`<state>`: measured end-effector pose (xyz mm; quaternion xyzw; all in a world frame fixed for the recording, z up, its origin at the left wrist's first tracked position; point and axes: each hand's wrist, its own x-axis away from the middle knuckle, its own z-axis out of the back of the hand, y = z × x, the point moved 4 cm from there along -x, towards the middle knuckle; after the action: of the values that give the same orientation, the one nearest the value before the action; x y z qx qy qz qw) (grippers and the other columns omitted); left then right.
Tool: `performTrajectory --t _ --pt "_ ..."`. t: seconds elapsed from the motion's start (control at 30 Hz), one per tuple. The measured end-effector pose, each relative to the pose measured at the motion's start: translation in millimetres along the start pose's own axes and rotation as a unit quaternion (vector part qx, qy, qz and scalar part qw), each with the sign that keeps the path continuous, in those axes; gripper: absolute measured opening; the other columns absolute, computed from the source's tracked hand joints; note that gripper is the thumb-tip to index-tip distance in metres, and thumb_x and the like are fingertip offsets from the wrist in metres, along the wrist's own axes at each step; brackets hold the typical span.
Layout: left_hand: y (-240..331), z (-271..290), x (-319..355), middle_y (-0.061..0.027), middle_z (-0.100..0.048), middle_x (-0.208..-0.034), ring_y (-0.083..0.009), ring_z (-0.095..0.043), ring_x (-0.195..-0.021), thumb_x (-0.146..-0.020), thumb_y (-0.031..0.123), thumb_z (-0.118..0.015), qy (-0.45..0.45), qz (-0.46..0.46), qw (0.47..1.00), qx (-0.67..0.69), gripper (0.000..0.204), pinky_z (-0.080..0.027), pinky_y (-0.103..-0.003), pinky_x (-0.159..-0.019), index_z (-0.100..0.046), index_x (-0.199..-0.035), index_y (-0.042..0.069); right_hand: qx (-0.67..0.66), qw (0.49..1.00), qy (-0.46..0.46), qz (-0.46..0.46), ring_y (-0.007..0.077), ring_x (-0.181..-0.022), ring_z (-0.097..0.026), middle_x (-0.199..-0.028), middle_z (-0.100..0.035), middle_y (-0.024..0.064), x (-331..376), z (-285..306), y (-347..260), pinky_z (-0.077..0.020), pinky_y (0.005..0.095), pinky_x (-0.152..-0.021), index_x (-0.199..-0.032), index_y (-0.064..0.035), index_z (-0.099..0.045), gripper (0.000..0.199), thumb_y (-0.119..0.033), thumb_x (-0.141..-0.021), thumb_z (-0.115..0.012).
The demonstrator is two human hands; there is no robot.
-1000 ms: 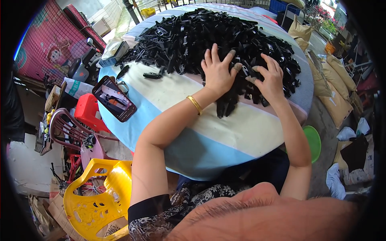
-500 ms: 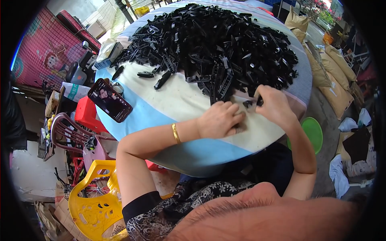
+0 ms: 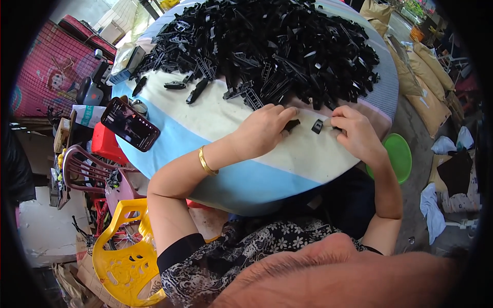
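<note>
A large heap of black plastic parts (image 3: 267,51) covers the far side of the round table. My left hand (image 3: 262,131) is closed at the heap's near edge, its fingertips pinching a dark plastic piece (image 3: 291,124) that they partly hide. To its right, a small black plastic part (image 3: 317,126) with a light patch sits over the pale cloth. My right hand (image 3: 357,132) has its fingers curled together, with the fingertips against that small part's right edge. Whether the part is lifted off the cloth is hard to tell.
A phone (image 3: 130,124) with its screen lit leans at the table's left edge, near a tissue box (image 3: 127,64). A few black parts (image 3: 197,91) lie apart from the heap. A green basin (image 3: 395,159) and brown sacks (image 3: 429,108) are at the right; a yellow chair (image 3: 120,256) stands lower left.
My left hand has moved up and left, and a dark piece now shows at its fingertips. The right hand has shifted slightly down, its fingertips now at the small part. The view has tilted a little.
</note>
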<state>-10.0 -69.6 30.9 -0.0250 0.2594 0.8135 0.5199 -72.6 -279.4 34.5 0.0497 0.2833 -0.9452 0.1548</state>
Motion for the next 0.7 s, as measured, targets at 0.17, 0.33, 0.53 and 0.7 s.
performTrajectory --t 0.17,0.33,0.53,0.7 --pt "-5 4 -4 -0.0087 -0.06 -0.092 -0.0115 -0.057 -0.084 -0.085 0.002 -0.062 -0.084 0.222 0.905 0.354 0.05 -0.049 -0.026 -0.075 -0.04 -0.13 0.002 -0.053 0.996 0.064 0.013 0.0306 -0.08 -0.059 -0.097 -0.057 0.0142 1 10 -21 -0.0482 0.0358 -0.073 -0.097 0.0025 -0.06 0.029 0.007 -0.07 -0.054" --pt "7 -7 3 -0.0105 -0.062 -0.093 -0.0148 -0.058 -0.082 -0.084 0.001 -0.062 -0.139 0.173 0.918 0.328 0.046 -0.05 -0.028 -0.073 -0.046 -0.126 0.004 -0.108 0.992 -0.061 -0.009 0.0322 -0.078 -0.058 -0.092 -0.056 0.0169 6 2 -25 -0.047 0.0359 -0.071 -0.093 0.0031 -0.057 0.023 0.006 -0.071 -0.051" --pt "26 -14 4 -0.0127 -0.057 -0.102 -0.0302 -0.057 -0.083 -0.078 0.009 -0.066 0.06 -0.084 0.993 0.061 0.019 -0.049 -0.039 -0.077 -0.063 -0.096 0.003 -0.05 0.997 0.014 0.052 0.0325 -0.077 -0.057 -0.093 -0.055 0.0147 5 -2 -12 -0.0457 0.0368 -0.067 -0.09 0.002 -0.057 0.017 0.003 -0.073 -0.056" --pt "22 6 9 -0.0142 -0.056 -0.094 -0.0337 -0.057 -0.085 -0.076 0.011 -0.067 -0.035 0.055 0.992 0.112 0.019 -0.048 -0.04 -0.078 -0.062 -0.092 0.002 -0.075 0.994 -0.075 -0.035 0.0325 -0.076 -0.058 -0.091 -0.055 0.0146 12 4 -26 -0.0466 0.0377 -0.066 -0.088 0.0006 -0.058 0.018 -0.001 -0.071 -0.063"
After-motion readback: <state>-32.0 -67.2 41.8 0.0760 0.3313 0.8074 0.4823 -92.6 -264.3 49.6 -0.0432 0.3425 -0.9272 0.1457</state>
